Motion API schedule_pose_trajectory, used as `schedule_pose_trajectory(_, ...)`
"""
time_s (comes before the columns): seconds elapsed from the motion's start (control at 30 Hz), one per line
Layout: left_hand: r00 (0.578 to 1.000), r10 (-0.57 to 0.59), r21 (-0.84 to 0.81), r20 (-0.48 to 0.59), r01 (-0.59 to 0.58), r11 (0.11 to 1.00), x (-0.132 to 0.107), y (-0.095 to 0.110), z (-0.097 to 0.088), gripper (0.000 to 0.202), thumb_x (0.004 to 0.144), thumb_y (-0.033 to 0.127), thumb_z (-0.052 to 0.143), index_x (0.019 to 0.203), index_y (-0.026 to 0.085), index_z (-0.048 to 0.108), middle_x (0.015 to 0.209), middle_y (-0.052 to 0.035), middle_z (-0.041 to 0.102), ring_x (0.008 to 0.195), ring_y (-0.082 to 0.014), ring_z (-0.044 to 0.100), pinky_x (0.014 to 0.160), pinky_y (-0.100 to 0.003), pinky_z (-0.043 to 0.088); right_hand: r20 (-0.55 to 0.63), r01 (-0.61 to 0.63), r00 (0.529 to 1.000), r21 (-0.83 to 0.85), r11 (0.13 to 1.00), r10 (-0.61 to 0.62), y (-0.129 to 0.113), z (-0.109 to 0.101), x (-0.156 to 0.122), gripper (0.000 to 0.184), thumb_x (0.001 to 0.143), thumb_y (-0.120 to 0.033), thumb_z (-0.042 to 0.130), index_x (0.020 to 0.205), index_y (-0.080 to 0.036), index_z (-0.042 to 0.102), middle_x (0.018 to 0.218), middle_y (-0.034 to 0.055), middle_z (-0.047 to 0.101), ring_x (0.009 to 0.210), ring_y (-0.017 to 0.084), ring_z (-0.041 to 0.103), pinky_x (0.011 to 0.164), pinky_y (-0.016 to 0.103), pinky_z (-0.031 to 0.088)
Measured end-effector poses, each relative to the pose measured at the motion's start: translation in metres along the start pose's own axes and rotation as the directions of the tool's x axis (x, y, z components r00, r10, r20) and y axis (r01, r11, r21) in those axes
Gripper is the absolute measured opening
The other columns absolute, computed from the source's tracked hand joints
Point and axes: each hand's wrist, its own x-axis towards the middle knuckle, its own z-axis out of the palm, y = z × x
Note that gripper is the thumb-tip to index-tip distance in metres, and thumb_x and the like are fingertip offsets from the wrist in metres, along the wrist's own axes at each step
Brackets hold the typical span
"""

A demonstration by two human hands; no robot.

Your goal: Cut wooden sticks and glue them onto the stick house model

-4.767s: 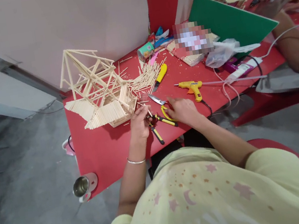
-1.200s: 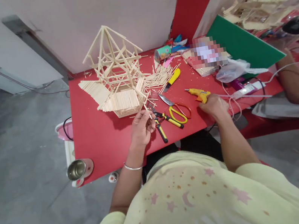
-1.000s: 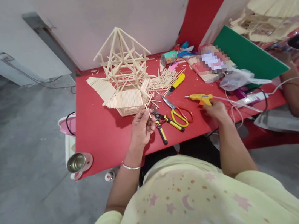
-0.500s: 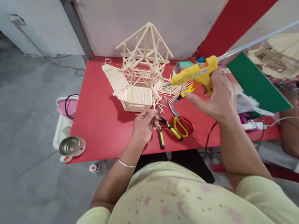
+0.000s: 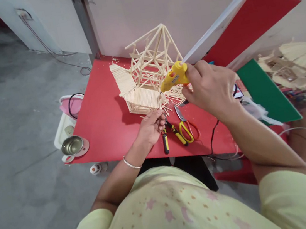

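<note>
My right hand (image 5: 210,87) is wrapped round a yellow glue gun (image 5: 173,78) held above the red table (image 5: 103,119), its nozzle pointing down-left toward a house model made of wooden sticks (image 5: 146,76). A long white glue stick (image 5: 226,10) juts from the gun's back. My left hand (image 5: 151,127) rests on the table by the model's front corner, fingers pinched on a small wooden stick (image 5: 164,111). Yellow-black pliers (image 5: 171,137) and yellow-handled scissors (image 5: 186,126) lie just right of that hand.
Loose sticks (image 5: 177,93) are heaped behind the gun. A green board (image 5: 266,91) and another person's arm (image 5: 301,140) are on the right. A steel cup (image 5: 71,145) stands at the table's left corner, a pink tub (image 5: 73,104) beside it. A black cord (image 5: 214,137) hangs down.
My right hand left the scissors, picked the glue gun up off the table and carried it up and left toward the stick house. My left hand has stayed pinched on its stick.
</note>
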Motion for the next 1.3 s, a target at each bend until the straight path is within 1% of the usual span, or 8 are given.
schedule_pose_trajectory(0.17,1.000,-0.003,-0.010,-0.019,0.003,1.000,0.003,0.000,-0.001,0.029,0.071,0.029,0.090,0.080,0.013,0.067,0.066,0.0016,0.064,0.049,-0.0030,0.052,0.043,-0.014,0.032,0.026,0.001,1.000,0.147,0.989,-0.005,-0.002,0.003,0.006,0.048,0.097,-0.029,0.049,0.144,-0.022,0.050,0.110,0.0105,0.068,0.091,0.024,0.061,0.072,0.034,0.041)
schedule_pose_trajectory(0.33,1.000,-0.006,-0.025,-0.010,0.006,1.000,0.007,-0.001,-0.003,0.029,0.071,0.029,0.090,0.080,0.013,0.067,0.067,0.0017,0.063,0.050,-0.0027,0.052,0.043,-0.014,0.032,0.090,0.018,0.996,0.066,0.998,-0.024,-0.004,-0.001,0.010,0.050,0.096,-0.026,0.047,0.145,-0.018,0.051,0.107,0.0127,0.068,0.088,0.025,0.062,0.070,0.036,0.041)
schedule_pose_trajectory(0.47,1.000,-0.006,-0.052,0.004,0.006,0.999,0.010,0.000,-0.001,0.030,0.070,0.027,0.091,0.079,0.013,0.066,0.067,0.0019,0.063,0.050,-0.0021,0.051,0.041,-0.014,0.031,0.067,0.011,0.998,0.136,0.991,-0.021,-0.005,-0.004,0.010,0.047,0.096,-0.025,0.048,0.142,-0.020,0.052,0.107,0.0111,0.068,0.091,0.024,0.061,0.072,0.035,0.041)
schedule_pose_trajectory(0.53,1.000,-0.015,-0.066,0.000,0.015,0.998,0.012,0.001,0.000,0.029,0.070,0.025,0.090,0.079,0.012,0.066,0.067,0.0020,0.063,0.049,-0.0020,0.051,0.041,-0.013,0.031,0.063,0.019,0.998,0.133,0.991,-0.028,-0.006,-0.005,0.011,0.046,0.096,-0.024,0.047,0.142,-0.019,0.053,0.105,0.0113,0.069,0.091,0.024,0.061,0.072,0.035,0.040)
schedule_pose_trajectory(0.7,0.999,-0.051,-0.082,-0.012,0.050,0.995,0.014,0.002,0.000,0.028,0.071,0.023,0.090,0.079,0.013,0.066,0.067,0.0021,0.063,0.050,-0.0017,0.052,0.042,-0.012,0.032,0.082,0.048,0.995,0.015,0.999,-0.049,-0.007,-0.006,0.013,0.047,0.096,-0.023,0.044,0.142,-0.016,0.054,0.102,0.0114,0.069,0.086,0.023,0.060,0.068,0.035,0.038)
schedule_pose_trajectory(0.87,0.998,-0.065,-0.085,0.003,0.065,0.994,0.016,0.001,-0.002,0.026,0.071,0.021,0.089,0.078,0.012,0.066,0.066,0.0023,0.063,0.050,-0.0018,0.052,0.042,-0.012,0.032,0.051,0.042,0.998,0.085,0.996,-0.047,-0.006,-0.003,0.012,0.047,0.096,-0.023,0.046,0.142,-0.020,0.053,0.102,0.0104,0.069,0.089,0.024,0.060,0.070,0.035,0.040)
schedule_pose_trajectory(1.17,0.998,-0.047,-0.083,0.032,0.050,0.995,0.022,0.002,0.002,0.028,0.070,0.022,0.090,0.075,0.012,0.064,0.065,0.0026,0.062,0.049,-0.0017,0.050,0.041,-0.013,0.030,0.052,0.011,0.998,0.138,0.990,-0.018,-0.003,-0.005,0.009,0.045,0.097,-0.027,0.047,0.141,-0.020,0.053,0.102,0.0107,0.068,0.093,0.025,0.061,0.073,0.036,0.042)
schedule_pose_trajectory(1.3,0.999,-0.031,-0.074,0.026,0.033,0.997,0.024,0.002,0.003,0.029,0.069,0.022,0.090,0.076,0.013,0.064,0.066,0.0027,0.062,0.050,-0.0016,0.051,0.042,-0.013,0.031,0.074,-0.011,0.997,0.186,0.982,-0.003,-0.003,-0.005,0.009,0.046,0.096,-0.026,0.047,0.142,-0.020,0.053,0.104,0.0116,0.067,0.094,0.026,0.061,0.075,0.038,0.043)
